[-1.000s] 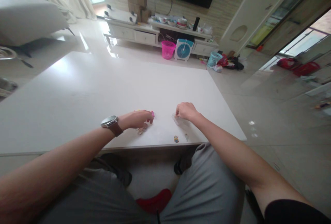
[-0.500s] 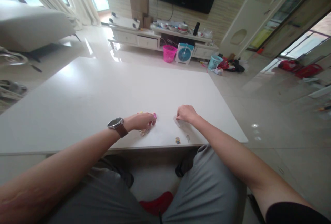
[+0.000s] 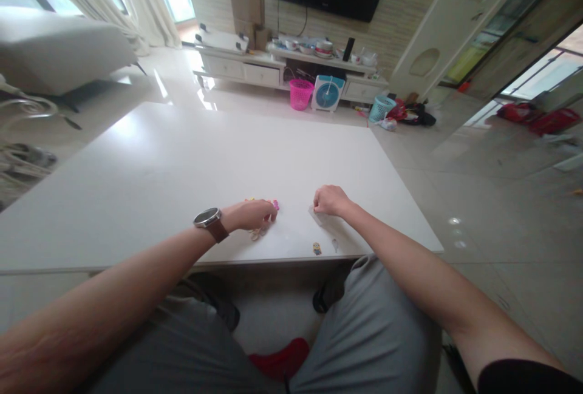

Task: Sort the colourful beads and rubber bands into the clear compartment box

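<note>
My left hand (image 3: 255,214), with a watch (image 3: 207,218) on its wrist, is low over a group of small items on the white table (image 3: 218,157). Its fingers are bent down and closed; what is between them is hidden. Next to the fingertips lies a small pink piece (image 3: 276,204), and several beige ring-like pieces (image 3: 257,234) lie on the near side. A bit of yellow (image 3: 249,200) shows behind the hand. My right hand (image 3: 331,201) is closed in a pinch on a pale, see-through flat piece (image 3: 315,217). Nearer me lie a yellow-and-blue minion figure (image 3: 317,249) and a small silvery piece (image 3: 336,245).
The table's near edge (image 3: 282,260) runs just above my knees. Beyond the table stand a pink basket (image 3: 300,95), a blue-and-white fan (image 3: 328,93) and a light-blue basket (image 3: 381,108), in front of a low cabinet (image 3: 261,74) holding dishes.
Everything has shifted slightly to the right in view as the camera moved. My left fingers are bent a little differently over the small items; my right hand keeps its pinch on the see-through piece.
</note>
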`<state>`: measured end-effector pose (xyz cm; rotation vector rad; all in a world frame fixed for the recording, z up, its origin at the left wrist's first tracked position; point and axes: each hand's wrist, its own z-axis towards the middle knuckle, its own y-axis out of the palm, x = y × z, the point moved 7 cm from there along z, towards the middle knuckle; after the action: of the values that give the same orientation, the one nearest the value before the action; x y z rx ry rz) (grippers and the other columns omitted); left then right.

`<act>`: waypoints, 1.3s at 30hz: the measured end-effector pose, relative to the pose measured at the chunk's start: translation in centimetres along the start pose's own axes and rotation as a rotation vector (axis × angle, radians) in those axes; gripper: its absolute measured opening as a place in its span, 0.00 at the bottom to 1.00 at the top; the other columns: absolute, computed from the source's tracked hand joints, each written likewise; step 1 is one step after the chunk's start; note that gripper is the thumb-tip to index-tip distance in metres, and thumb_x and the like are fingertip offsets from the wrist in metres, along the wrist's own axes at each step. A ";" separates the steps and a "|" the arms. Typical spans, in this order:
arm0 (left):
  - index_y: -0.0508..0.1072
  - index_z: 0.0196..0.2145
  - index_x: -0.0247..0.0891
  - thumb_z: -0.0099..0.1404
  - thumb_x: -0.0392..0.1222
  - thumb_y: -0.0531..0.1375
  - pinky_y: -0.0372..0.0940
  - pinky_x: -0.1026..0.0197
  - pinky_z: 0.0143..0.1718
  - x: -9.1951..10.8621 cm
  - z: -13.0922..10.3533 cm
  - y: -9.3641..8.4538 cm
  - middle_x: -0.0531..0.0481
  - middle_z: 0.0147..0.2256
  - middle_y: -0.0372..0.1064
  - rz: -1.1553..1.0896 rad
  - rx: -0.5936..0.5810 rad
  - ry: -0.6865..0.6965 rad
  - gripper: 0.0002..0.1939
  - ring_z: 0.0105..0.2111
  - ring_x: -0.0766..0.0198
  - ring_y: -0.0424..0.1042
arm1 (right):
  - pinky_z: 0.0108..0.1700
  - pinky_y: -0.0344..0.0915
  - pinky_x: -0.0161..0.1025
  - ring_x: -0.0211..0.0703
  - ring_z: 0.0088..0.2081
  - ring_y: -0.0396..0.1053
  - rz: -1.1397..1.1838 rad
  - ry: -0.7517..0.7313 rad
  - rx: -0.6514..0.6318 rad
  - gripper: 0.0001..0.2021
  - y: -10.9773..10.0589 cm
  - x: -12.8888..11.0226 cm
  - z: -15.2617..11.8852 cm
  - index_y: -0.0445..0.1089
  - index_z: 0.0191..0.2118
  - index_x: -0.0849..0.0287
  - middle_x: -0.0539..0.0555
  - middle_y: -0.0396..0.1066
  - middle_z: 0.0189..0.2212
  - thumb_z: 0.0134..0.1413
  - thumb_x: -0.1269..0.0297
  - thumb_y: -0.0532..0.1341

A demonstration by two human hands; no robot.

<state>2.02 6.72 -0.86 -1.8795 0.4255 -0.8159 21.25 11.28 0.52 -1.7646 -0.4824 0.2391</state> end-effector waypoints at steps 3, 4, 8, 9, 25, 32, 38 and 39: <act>0.78 0.39 0.42 0.61 0.36 0.57 0.62 0.64 0.34 0.0 0.0 0.1 0.50 0.36 0.75 0.004 -0.008 -0.004 0.11 0.31 0.66 0.71 | 0.41 0.68 0.36 0.48 0.40 0.76 0.019 -0.011 0.010 0.10 0.0 0.2 0.0 0.82 0.36 0.48 0.54 0.81 0.36 0.49 0.58 0.64; 0.78 0.39 0.42 0.61 0.36 0.57 0.62 0.64 0.34 0.0 0.0 0.0 0.50 0.36 0.75 0.007 -0.011 -0.008 0.11 0.31 0.65 0.71 | 0.42 0.68 0.36 0.47 0.41 0.76 0.026 -0.015 0.013 0.10 0.0 0.3 0.0 0.82 0.36 0.47 0.53 0.81 0.37 0.49 0.57 0.64; 0.77 0.39 0.42 0.61 0.36 0.57 0.60 0.63 0.33 0.2 0.0 -0.1 0.50 0.36 0.75 0.020 -0.025 -0.012 0.11 0.32 0.65 0.71 | 0.40 0.67 0.35 0.45 0.41 0.76 0.052 -0.022 0.022 0.11 -0.1 0.9 -0.1 0.82 0.38 0.46 0.52 0.81 0.37 0.51 0.55 0.64; 0.77 0.39 0.41 0.61 0.35 0.57 0.60 0.63 0.33 0.3 0.0 -0.2 0.50 0.36 0.75 0.024 -0.025 -0.008 0.11 0.32 0.64 0.71 | 0.40 0.67 0.34 0.45 0.40 0.76 0.060 -0.019 0.025 0.11 -0.1 1.1 0.0 0.82 0.38 0.47 0.52 0.81 0.37 0.51 0.54 0.64; 0.77 0.39 0.41 0.60 0.35 0.56 0.60 0.64 0.33 0.2 -0.1 -0.2 0.50 0.36 0.76 0.024 -0.002 0.003 0.12 0.32 0.66 0.71 | 0.30 0.60 0.29 0.37 0.30 0.74 0.273 0.018 -0.088 0.11 0.8 1.7 -0.1 0.82 0.38 0.47 0.47 0.76 0.20 0.51 0.59 0.63; 0.77 0.39 0.41 0.62 0.36 0.56 0.61 0.63 0.34 0.7 -0.3 -0.5 0.50 0.37 0.76 0.017 -0.068 -0.036 0.11 0.33 0.64 0.71 | 0.35 0.65 0.33 0.45 0.36 0.76 0.132 0.080 -0.029 0.11 0.5 1.2 -0.1 0.82 0.37 0.47 0.53 0.81 0.34 0.48 0.56 0.65; 0.78 0.37 0.42 0.62 0.36 0.57 0.63 0.63 0.36 0.7 -0.1 -0.2 0.50 0.35 0.76 -0.004 -0.078 -0.044 0.10 0.31 0.65 0.71 | 0.37 0.68 0.37 0.49 0.38 0.77 0.122 0.155 0.014 0.11 0.7 0.7 0.0 0.82 0.36 0.50 0.56 0.81 0.35 0.45 0.60 0.65; 0.78 0.37 0.42 0.62 0.35 0.57 0.63 0.63 0.36 0.7 -0.1 -0.2 0.51 0.35 0.76 -0.004 -0.077 -0.047 0.10 0.31 0.65 0.71 | 0.37 0.68 0.36 0.49 0.38 0.77 0.138 0.170 0.020 0.11 0.8 0.7 0.0 0.82 0.36 0.50 0.56 0.81 0.35 0.45 0.60 0.65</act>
<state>2.42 6.34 -0.41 -1.9673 0.4300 -0.7659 22.07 11.44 -0.19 -1.7832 -0.2358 0.1883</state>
